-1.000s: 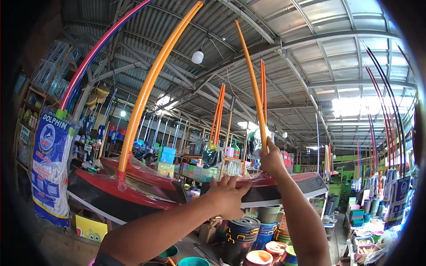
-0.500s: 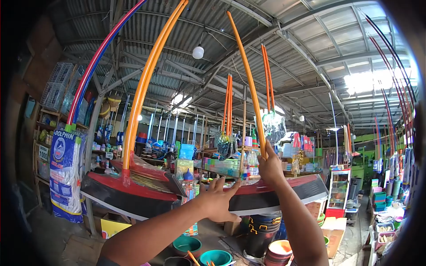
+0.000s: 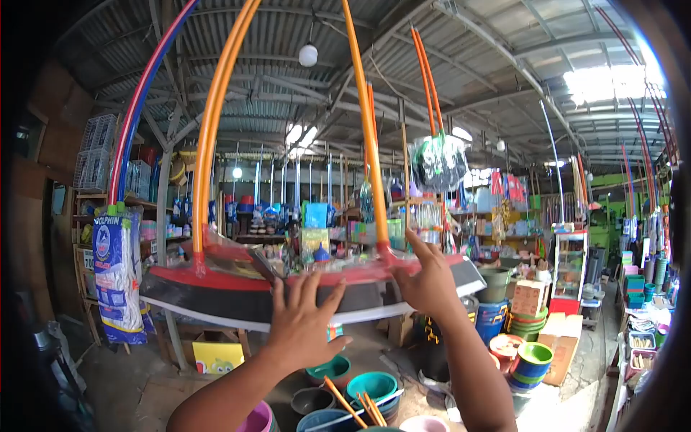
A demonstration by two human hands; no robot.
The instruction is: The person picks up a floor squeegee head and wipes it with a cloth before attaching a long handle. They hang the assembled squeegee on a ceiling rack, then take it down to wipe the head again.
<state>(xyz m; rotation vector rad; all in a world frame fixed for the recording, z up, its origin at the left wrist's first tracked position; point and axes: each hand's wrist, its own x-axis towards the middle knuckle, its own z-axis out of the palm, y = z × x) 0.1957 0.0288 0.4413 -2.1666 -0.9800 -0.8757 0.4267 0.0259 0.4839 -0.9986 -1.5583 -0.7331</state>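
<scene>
**Broom heads steadied at the hanging display**

Step in hand: handling the hanging floor brooms. The left hand lies flat with fingers spread against the red-and-black head of the left broom, which hangs by its orange handle. The right hand is cupped around the base of the right broom's handle, just where it enters the right broom head; the fingers appear curled on the socket, though a firm grip cannot be confirmed. Both heads hang side by side at chest level, above stacked plastic buckets and beside a blue wrapped mop bundle.

Next move, as a judgement: aligning or freeing one head calls for a closed grip on the socket with the right hand, while the left keeps the neighbouring head from swinging.

Change against the earlier frames: the right hand gripped the handle shaft above the head; it now sits lower, at the socket. The left hand has shifted leftward and opened wider. The view has tilted down, bringing more floor stock into sight
</scene>
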